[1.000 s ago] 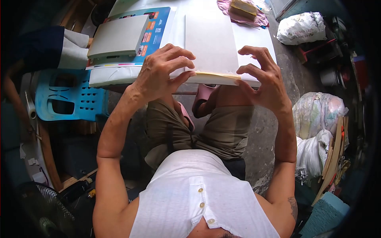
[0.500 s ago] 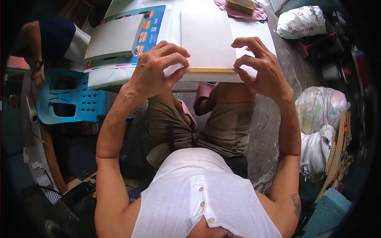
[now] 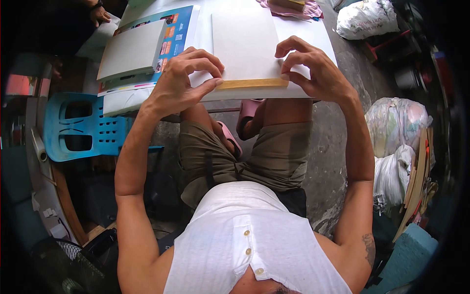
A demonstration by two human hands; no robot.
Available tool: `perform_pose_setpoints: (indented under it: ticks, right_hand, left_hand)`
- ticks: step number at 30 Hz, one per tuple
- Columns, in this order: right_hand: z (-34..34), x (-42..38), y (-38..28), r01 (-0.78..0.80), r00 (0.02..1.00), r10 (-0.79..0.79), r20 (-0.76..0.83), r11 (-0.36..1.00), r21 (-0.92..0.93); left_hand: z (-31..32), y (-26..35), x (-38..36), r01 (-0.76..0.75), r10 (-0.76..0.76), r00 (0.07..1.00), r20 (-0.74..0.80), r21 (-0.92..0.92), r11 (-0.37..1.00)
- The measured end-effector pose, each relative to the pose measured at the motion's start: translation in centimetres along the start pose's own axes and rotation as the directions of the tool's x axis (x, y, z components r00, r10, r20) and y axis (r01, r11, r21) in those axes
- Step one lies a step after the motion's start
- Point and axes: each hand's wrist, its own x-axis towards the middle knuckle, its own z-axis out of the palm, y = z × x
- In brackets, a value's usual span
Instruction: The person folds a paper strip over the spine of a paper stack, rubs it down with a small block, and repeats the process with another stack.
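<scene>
A pale rectangular sheet or board (image 3: 246, 44) lies on the white-covered table in front of me, with a yellowish-brown strip, perhaps tape (image 3: 252, 84), along its near edge. At the strip's left end, the thumb and forefinger of my left hand (image 3: 188, 78) are brought together in a pinch. My right hand (image 3: 316, 71) is curled the same way at the right end. The fingertips cover both corners, so the exact grip is partly hidden. Left of my left hand, a stack of pale boards or paper (image 3: 132, 49) rests on a blue printed sheet (image 3: 183, 32).
The table's white top (image 3: 320, 54) ends just above my knees. A pink cloth (image 3: 293, 10) with a block on it lies at the far edge. Left stands a blue plastic chair (image 3: 107, 130); another person's hand (image 3: 100, 14) shows beyond. Bags (image 3: 396, 122) and wood strips crowd the right.
More of the brown strip's width shows along the near edge. Both hands stay at its ends. The view has shifted slightly, and the other person's hand has moved away from the chair.
</scene>
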Motion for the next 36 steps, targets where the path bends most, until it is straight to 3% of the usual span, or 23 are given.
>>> perform_pose_setpoints:
  ticks: [8, 14, 17, 24, 27, 36]
  right_hand:
    - [0.5, -0.2, 0.6, 0.000, 1.000, 0.000, -0.005, 1.000, 0.000]
    - [-0.3, -0.3, -0.3, -0.093, 0.996, 0.094, -0.007, 0.989, 0.117]
    - [-0.8, -0.4, -0.3, -0.001, 1.000, 0.001, -0.008, 0.995, 0.100]
    - [-0.6, 0.0, -0.1, -0.087, 0.993, 0.079, 0.086, 0.991, 0.098]
    - [-0.4, 0.1, 0.1, -0.022, 0.998, 0.020, 0.065, 0.999, 0.037]
    - [0.2, -0.1, 0.2, -0.025, 0.999, 0.025, 0.031, 1.000, -0.013]
  left_hand:
    - [0.0, 0.1, 0.0, 0.048, -0.047, 0.999, 0.012, -0.047, 0.998]
    - [0.0, 0.4, 0.2, 0.063, -0.063, 0.998, 0.016, -0.022, 0.998]
    - [0.3, 0.6, 0.2, 0.075, -0.075, 0.997, -0.002, -0.020, 0.997]
    - [0.0, 0.7, 0.5, 0.070, -0.069, 0.997, 0.018, -0.014, 0.997]
    - [0.1, 0.6, 0.5, 0.099, -0.098, 0.995, 0.024, -0.038, 0.994]
    - [0.1, 0.5, 0.5, 0.107, -0.107, 0.994, 0.029, -0.011, 0.994]
